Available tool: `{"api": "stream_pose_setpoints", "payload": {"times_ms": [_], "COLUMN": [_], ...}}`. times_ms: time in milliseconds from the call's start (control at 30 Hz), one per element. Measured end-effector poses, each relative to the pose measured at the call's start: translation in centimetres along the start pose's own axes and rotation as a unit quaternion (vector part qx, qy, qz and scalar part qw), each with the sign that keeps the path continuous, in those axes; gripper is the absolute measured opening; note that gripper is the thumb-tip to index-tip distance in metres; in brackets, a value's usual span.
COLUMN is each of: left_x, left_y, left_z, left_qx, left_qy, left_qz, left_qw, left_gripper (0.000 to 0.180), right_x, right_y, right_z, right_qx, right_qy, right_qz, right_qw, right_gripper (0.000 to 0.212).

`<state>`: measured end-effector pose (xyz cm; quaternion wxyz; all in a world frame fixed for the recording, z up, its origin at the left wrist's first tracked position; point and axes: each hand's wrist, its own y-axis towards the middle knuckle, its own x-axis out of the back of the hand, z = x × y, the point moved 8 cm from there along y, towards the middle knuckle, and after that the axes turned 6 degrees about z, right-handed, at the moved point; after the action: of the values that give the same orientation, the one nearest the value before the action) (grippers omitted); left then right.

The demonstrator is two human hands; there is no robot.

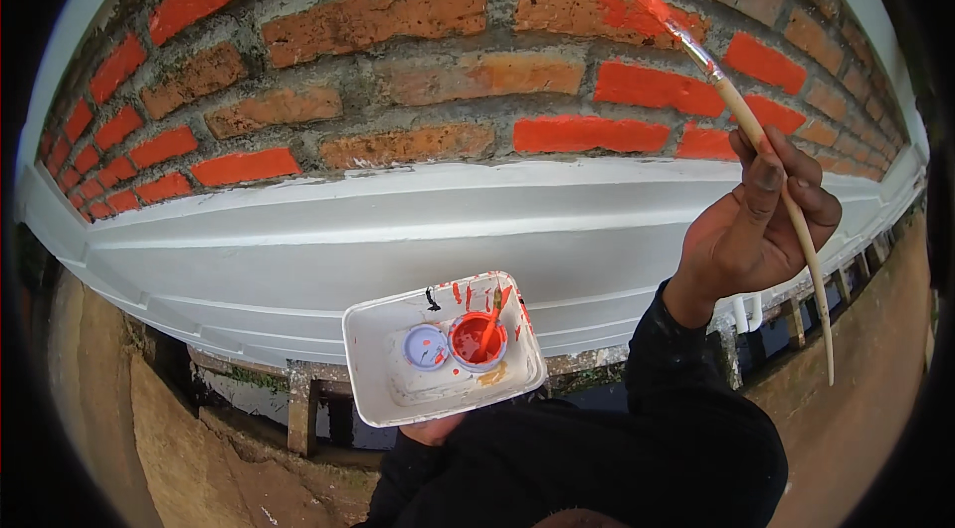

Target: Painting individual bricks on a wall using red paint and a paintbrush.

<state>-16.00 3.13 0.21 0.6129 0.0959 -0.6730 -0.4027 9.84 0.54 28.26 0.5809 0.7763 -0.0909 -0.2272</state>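
Observation:
My right hand (761, 220) is closed round the pale wooden handle of a paintbrush (741, 105). Its red-coated bristles touch a partly painted brick (607, 13) in the wall, to the upper right. Low in front of my body, my left hand (434, 430) supports a white plastic tray (373, 369) from underneath; most of its fingers are hidden by the tray. Inside stand a small pot of red paint (476, 341), with a second small brush (491, 326) leaning in it, and a pale lilac round lid or shallow cup (426, 347) specked with red.
The brick wall (428, 81) has several bricks painted bright red among bare orange ones, with grey mortar between. Below it runs a stepped white ledge (298, 230). Beneath lie a drain-like gap with concrete posts (301, 409) and brown ground (179, 439).

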Motion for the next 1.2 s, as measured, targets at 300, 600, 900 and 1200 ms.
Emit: {"api": "stream_pose_setpoints", "payload": {"times_ms": [300, 600, 900, 1200], "left_x": [-1.5, -6.2, -1.2, 1.5], "left_y": [2.5, 2.6, 2.5, 3.3], "left_z": [-3.0, -1.3, -1.7, -1.2], "left_qx": [-0.246, -0.299, -0.241, -0.209], "left_qy": [0.655, 0.932, 0.959, 0.962], "left_qz": [-0.031, -0.064, -0.149, -0.173], "left_qw": [0.714, 0.193, -0.022, 0.014], "left_gripper": [0.067, 0.081, 0.092, 0.098], "right_x": [-2.7, -3.8, -4.4, -8.0], "right_y": [-0.2, -0.9, 0.7, -0.2], "right_z": [-0.8, 1.5, 1.2, 4.0], "right_qx": [-0.031, -0.028, -0.074, 0.013], "right_qy": [-0.092, -0.232, -0.205, -0.309], "right_qz": [0.086, 0.099, 0.073, 0.189], "right_qw": [0.991, 0.967, 0.973, 0.932], "right_gripper": [0.029, 0.027, 0.030, 0.031]}}
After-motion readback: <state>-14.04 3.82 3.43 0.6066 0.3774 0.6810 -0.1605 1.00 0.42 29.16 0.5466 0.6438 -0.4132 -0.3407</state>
